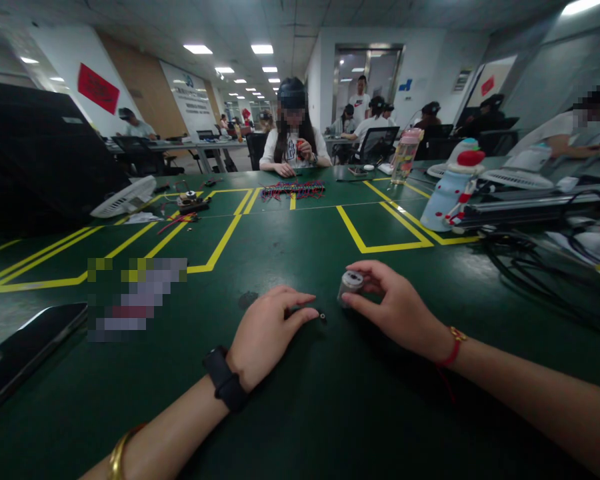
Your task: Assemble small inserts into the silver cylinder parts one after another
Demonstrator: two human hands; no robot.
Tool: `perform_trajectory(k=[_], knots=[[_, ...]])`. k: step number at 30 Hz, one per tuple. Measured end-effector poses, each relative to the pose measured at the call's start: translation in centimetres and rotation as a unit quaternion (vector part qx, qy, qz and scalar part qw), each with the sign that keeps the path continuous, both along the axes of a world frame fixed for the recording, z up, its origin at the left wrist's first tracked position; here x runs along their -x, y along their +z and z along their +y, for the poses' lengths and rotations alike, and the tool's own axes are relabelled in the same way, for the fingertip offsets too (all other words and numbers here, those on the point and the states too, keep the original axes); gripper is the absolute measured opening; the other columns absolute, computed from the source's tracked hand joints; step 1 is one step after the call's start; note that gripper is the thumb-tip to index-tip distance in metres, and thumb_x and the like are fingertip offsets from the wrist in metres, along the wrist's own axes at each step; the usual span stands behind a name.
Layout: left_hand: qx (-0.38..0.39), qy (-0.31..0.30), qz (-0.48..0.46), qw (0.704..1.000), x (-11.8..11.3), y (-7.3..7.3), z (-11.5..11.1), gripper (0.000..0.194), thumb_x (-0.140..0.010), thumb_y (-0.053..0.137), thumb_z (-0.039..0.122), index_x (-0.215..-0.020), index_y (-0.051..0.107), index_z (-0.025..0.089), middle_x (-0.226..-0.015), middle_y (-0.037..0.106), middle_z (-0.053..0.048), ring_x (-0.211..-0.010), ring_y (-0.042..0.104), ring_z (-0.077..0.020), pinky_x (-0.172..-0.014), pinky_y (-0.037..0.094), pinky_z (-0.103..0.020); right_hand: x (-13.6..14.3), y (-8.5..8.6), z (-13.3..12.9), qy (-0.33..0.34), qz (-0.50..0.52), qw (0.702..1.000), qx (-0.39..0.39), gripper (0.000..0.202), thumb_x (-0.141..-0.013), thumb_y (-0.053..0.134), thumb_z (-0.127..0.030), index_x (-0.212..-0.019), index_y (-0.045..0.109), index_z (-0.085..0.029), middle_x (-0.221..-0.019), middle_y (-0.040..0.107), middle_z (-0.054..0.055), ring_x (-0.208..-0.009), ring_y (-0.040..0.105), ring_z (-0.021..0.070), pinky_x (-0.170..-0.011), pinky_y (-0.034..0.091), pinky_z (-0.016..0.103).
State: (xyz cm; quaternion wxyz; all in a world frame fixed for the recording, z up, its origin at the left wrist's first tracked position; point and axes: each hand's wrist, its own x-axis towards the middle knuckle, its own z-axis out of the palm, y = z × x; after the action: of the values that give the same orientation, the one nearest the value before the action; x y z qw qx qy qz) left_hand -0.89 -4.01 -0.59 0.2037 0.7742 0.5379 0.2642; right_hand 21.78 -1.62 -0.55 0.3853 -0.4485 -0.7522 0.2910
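On the green tabletop, a short metallic cylinder (351,288) stands upright, with the thumb and fingers of my right hand (397,307) wrapped round its sides. My left hand (267,330) rests to the left of it, thumb and forefinger apart, nothing visible between them. Just beyond its thumb tip lies a tiny dark part with a light ring (323,317). A black band is on my left wrist and a red string on my right one.
A phone (30,353) lies at the left edge. Far ahead are bundled red and blue wires (294,190), with a seated person (294,133) behind them. A blue bottle (443,197) and black cables (535,280) are on the right.
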Motion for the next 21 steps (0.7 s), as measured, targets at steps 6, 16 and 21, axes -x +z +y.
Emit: perform_trajectory(k=[6,16,21], knots=[[0.086,0.119,-0.042,0.988,5.1,1.3,0.4,0.039,-0.082,0.05,0.052,-0.101,0.069,0.023,-0.093,0.07,-0.003,-0.079,0.063,-0.0213,-0.069,0.045,-0.03,-10.4,1.1,5.2,-0.306,-0.154,0.938,-0.055,0.047,-0.069,0.065,-0.037,-0.108,0.055,-0.014,-0.096,0.063,0.01,-0.079,0.06,0.0174,-0.072,0.048,0.032],[0.129,0.188,-0.16,0.961,6.7,0.3,1.2,0.043,-0.079,0.054,0.055,-0.1,0.067,0.019,-0.086,0.066,-0.003,-0.07,0.054,-0.0152,-0.061,0.041,-0.025,-11.1,0.9,3.4,-0.32,-0.312,0.868,-0.216,0.06,-0.07,0.064,-0.047,-0.118,0.053,-0.013,-0.119,0.052,0.017,-0.113,0.044,0.0314,-0.094,0.033,0.047],[0.108,0.186,-0.149,0.965,7.0,0.1,1.1,0.042,-0.079,0.054,0.054,-0.1,0.067,0.02,-0.085,0.067,-0.003,-0.069,0.055,-0.0158,-0.06,0.041,-0.025,0.0,0.1,-0.2,0.079,-0.246,0.961,-0.094,0.038,-0.078,0.06,-0.048,-0.106,0.063,-0.023,-0.107,0.06,0.005,-0.096,0.053,0.0179,-0.084,0.043,0.035]])
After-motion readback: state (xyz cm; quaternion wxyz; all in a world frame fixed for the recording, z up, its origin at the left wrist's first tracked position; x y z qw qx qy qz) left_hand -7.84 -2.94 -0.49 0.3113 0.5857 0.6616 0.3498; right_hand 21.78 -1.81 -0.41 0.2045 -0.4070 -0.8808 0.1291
